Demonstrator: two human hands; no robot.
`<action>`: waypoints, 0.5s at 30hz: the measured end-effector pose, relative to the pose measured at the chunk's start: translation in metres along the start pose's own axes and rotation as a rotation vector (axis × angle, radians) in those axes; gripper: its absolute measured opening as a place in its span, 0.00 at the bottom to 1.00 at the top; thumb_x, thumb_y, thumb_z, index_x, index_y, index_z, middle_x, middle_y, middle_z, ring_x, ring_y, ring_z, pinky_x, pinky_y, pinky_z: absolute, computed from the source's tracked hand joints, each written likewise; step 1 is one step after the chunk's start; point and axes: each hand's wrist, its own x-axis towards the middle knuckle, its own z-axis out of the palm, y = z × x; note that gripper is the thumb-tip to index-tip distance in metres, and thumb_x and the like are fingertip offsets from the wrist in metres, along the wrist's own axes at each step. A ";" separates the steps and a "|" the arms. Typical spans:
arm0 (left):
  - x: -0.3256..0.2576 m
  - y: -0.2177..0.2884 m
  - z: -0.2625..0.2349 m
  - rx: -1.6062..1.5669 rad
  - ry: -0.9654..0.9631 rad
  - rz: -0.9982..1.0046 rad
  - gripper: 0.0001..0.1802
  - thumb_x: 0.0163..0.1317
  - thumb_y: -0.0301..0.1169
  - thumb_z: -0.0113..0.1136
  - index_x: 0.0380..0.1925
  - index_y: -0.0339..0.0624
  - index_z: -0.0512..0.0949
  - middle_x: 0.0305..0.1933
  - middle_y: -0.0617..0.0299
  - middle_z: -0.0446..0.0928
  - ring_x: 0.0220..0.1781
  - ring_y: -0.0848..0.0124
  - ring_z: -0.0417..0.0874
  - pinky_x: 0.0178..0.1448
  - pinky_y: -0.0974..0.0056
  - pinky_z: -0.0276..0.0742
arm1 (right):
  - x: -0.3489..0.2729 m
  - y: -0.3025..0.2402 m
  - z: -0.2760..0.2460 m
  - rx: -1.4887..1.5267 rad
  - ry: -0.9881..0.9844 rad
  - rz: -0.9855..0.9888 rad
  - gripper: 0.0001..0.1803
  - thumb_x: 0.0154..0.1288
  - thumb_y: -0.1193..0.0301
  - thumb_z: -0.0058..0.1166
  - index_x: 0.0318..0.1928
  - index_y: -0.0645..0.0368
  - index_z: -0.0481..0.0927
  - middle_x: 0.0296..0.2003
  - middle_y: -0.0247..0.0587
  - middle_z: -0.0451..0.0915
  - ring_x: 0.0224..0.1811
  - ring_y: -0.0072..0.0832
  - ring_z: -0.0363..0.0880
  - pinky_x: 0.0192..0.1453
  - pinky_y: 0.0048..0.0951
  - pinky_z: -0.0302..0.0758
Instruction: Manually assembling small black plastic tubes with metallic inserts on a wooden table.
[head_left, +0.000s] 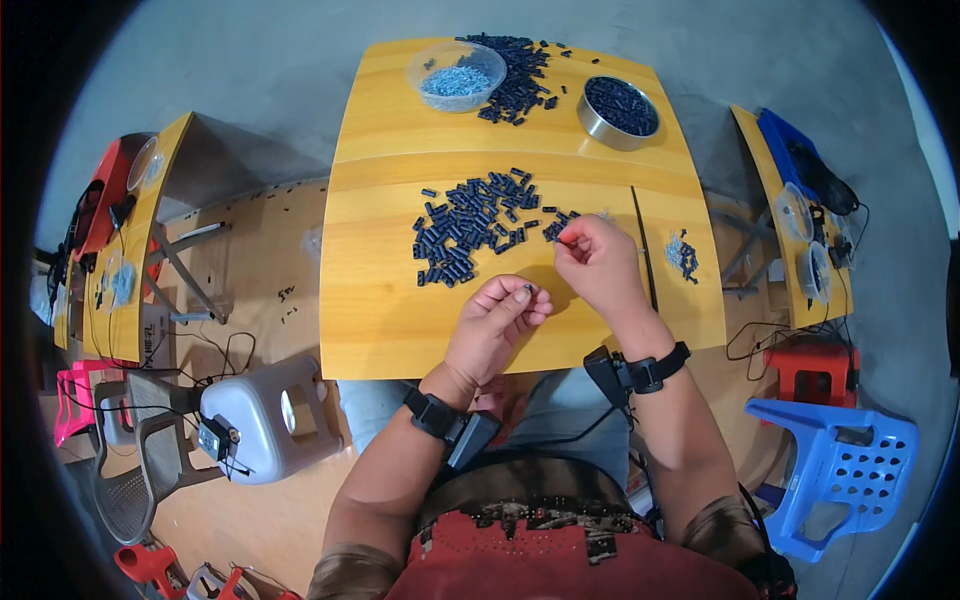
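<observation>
Between the thumb and fingers of my left hand [497,318] a small dark piece [528,289] is pinched, mostly covered by the fingertips. My right hand [600,262] is up and to the right of it, with thumb and forefinger pressed together; what they hold, if anything, is too small to tell. Just past those fingertips lie a few black cylindrical pieces [552,232]. To the left spreads a loose heap of small black pieces [462,232] on the yellow table [370,320].
Right of my right hand lie a thin dark rod [642,235] and a small pile of silvery and black bits [682,256]. At the back stand a clear bowl of silvery parts [458,82], another black heap [515,85] and a metal tin [612,128]. Stools flank the table.
</observation>
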 end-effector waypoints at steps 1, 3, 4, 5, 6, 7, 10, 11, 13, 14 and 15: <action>0.000 -0.001 0.000 0.002 -0.007 -0.003 0.06 0.65 0.29 0.52 0.39 0.39 0.73 0.40 0.56 0.77 0.41 0.68 0.78 0.49 0.65 0.74 | -0.005 0.000 -0.001 -0.002 0.007 -0.001 0.06 0.50 0.78 0.58 0.27 0.63 0.74 0.25 0.40 0.77 0.24 0.25 0.75 0.29 0.25 0.72; -0.002 -0.001 0.001 0.036 -0.005 0.031 0.06 0.65 0.29 0.52 0.39 0.40 0.73 0.40 0.57 0.77 0.40 0.70 0.77 0.47 0.66 0.74 | -0.015 -0.002 -0.001 0.178 0.076 0.100 0.05 0.53 0.79 0.58 0.32 0.63 0.76 0.24 0.34 0.76 0.24 0.15 0.72 0.30 0.19 0.70; -0.002 -0.001 0.001 0.039 -0.012 0.030 0.06 0.65 0.29 0.52 0.39 0.40 0.73 0.40 0.57 0.77 0.40 0.70 0.77 0.47 0.66 0.74 | -0.020 -0.001 -0.002 0.177 0.083 0.097 0.05 0.53 0.79 0.58 0.32 0.63 0.76 0.24 0.34 0.76 0.24 0.15 0.72 0.30 0.19 0.70; -0.003 0.001 0.000 0.072 -0.021 0.023 0.06 0.65 0.29 0.53 0.39 0.40 0.74 0.38 0.58 0.77 0.38 0.71 0.77 0.46 0.67 0.74 | -0.024 0.000 -0.003 0.318 0.085 0.141 0.06 0.55 0.79 0.58 0.34 0.64 0.77 0.25 0.33 0.77 0.24 0.14 0.72 0.30 0.18 0.70; -0.004 0.002 0.000 0.106 -0.029 0.016 0.06 0.65 0.29 0.53 0.39 0.40 0.74 0.37 0.59 0.77 0.37 0.73 0.77 0.45 0.69 0.74 | -0.029 0.000 -0.004 0.459 0.085 0.183 0.07 0.56 0.79 0.57 0.37 0.64 0.77 0.25 0.31 0.77 0.24 0.14 0.71 0.30 0.18 0.69; -0.008 0.004 0.002 0.110 -0.034 0.016 0.06 0.65 0.29 0.53 0.39 0.40 0.74 0.37 0.59 0.77 0.37 0.73 0.77 0.45 0.69 0.74 | -0.034 -0.003 -0.008 0.460 0.089 0.179 0.07 0.56 0.79 0.57 0.37 0.64 0.77 0.25 0.31 0.77 0.24 0.14 0.71 0.30 0.18 0.69; -0.020 0.012 0.014 0.268 -0.030 -0.019 0.06 0.65 0.28 0.54 0.39 0.40 0.75 0.36 0.60 0.78 0.34 0.75 0.76 0.43 0.70 0.73 | -0.051 -0.018 -0.020 0.630 -0.040 0.291 0.09 0.57 0.79 0.57 0.41 0.64 0.77 0.27 0.30 0.77 0.25 0.14 0.72 0.30 0.16 0.69; -0.025 0.012 0.018 0.314 -0.038 -0.005 0.06 0.64 0.28 0.54 0.40 0.39 0.75 0.35 0.61 0.78 0.34 0.76 0.76 0.42 0.71 0.73 | -0.057 -0.023 -0.023 0.677 -0.079 0.290 0.09 0.57 0.79 0.57 0.40 0.63 0.78 0.28 0.31 0.78 0.25 0.15 0.72 0.30 0.16 0.69; -0.038 0.014 0.027 0.363 -0.047 0.014 0.06 0.64 0.27 0.54 0.40 0.39 0.76 0.35 0.61 0.79 0.33 0.77 0.76 0.41 0.72 0.74 | -0.070 -0.034 -0.027 0.725 -0.119 0.283 0.09 0.58 0.78 0.58 0.40 0.63 0.78 0.28 0.32 0.78 0.26 0.15 0.73 0.31 0.16 0.69; -0.045 0.016 0.030 0.398 -0.056 -0.007 0.07 0.64 0.26 0.55 0.40 0.38 0.76 0.35 0.61 0.79 0.33 0.77 0.77 0.40 0.73 0.74 | -0.077 -0.041 -0.029 0.784 -0.119 0.265 0.09 0.58 0.78 0.58 0.40 0.63 0.78 0.28 0.32 0.78 0.26 0.15 0.73 0.31 0.16 0.70; -0.052 0.016 0.034 0.432 -0.065 -0.029 0.07 0.63 0.26 0.55 0.41 0.38 0.76 0.35 0.60 0.79 0.33 0.78 0.77 0.38 0.74 0.74 | -0.083 -0.046 -0.030 0.843 -0.120 0.247 0.09 0.58 0.79 0.58 0.40 0.64 0.78 0.28 0.32 0.78 0.27 0.16 0.73 0.32 0.17 0.70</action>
